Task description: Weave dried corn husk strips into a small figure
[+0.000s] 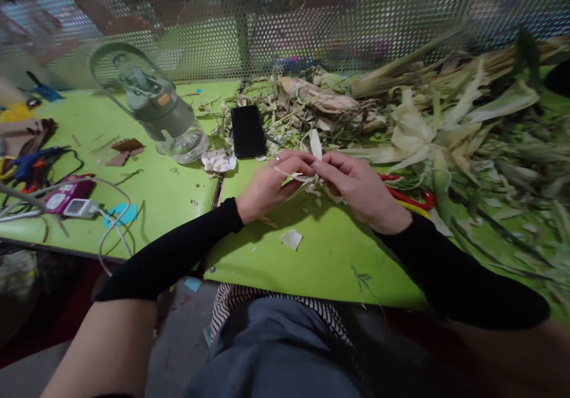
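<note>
hands [312, 175] pinching husk strip [299, 177], seemingly dry

We hold a pale, dry husk strip [307, 175] between both hands, just above the green worktop [320, 255]. It is cream-coloured, thin and papery, with one narrow leaf end standing upright above our fingertips and frayed bits hanging below. Our left hand [271, 184] pinches its left part; our right hand [356, 190] pinches its right part, close together.
</note>
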A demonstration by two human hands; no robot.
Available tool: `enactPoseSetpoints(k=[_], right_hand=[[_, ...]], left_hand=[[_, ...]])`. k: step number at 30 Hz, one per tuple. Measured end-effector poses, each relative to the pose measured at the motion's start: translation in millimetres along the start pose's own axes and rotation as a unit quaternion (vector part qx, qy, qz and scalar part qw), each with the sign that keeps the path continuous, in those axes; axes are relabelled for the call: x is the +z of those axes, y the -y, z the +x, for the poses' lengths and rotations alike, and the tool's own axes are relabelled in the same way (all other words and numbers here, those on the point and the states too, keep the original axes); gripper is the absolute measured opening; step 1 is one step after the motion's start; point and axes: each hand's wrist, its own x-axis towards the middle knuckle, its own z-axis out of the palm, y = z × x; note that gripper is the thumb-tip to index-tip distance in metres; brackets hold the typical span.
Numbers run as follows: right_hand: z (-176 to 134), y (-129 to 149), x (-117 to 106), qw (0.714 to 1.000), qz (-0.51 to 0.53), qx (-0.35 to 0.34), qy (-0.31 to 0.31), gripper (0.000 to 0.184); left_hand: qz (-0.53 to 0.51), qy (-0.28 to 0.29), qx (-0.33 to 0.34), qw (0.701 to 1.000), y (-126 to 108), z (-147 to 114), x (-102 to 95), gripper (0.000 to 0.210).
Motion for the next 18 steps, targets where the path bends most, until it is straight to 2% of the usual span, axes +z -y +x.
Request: enactPoseSetpoints(k=[4, 7, 10, 14, 18], right_hand=[[-4.4, 6.1, 3.4, 0.996, -0.023, -0.045, -0.072, 0.039], [-5.9, 7.5, 6.5, 0.993, 0.011, -0.062, -0.102, 0.032], [-4.2, 3.4, 8.1, 0.989, 0.056, -0.069, -0.114, 0.030], [-1.2, -1.0, 8.9, 0.984, 0.100, -0.048, -0.143, 0.030], [-1.1, 2.0, 8.4, 0.984, 0.132, -0.010, -0.115, 0.031]], left_hand=[[0.025, -0.029, 0.043, 0.998, 5.9, -3.0, 0.7, 0.004], [0.039, -0.022, 0.037, 0.998, 7.1, -4.8, 0.8, 0.013], [0.002, 0.004, 0.008, 1.000, 3.2, -5.3, 2.9, 0.017], [-0.114, 0.033, -0.065, 0.991, -4.6, -5.4, 6.5, 0.027], [-0.198, 0.042, -0.122, 0.972, -8.7, -6.1, 8.1, 0.039]])
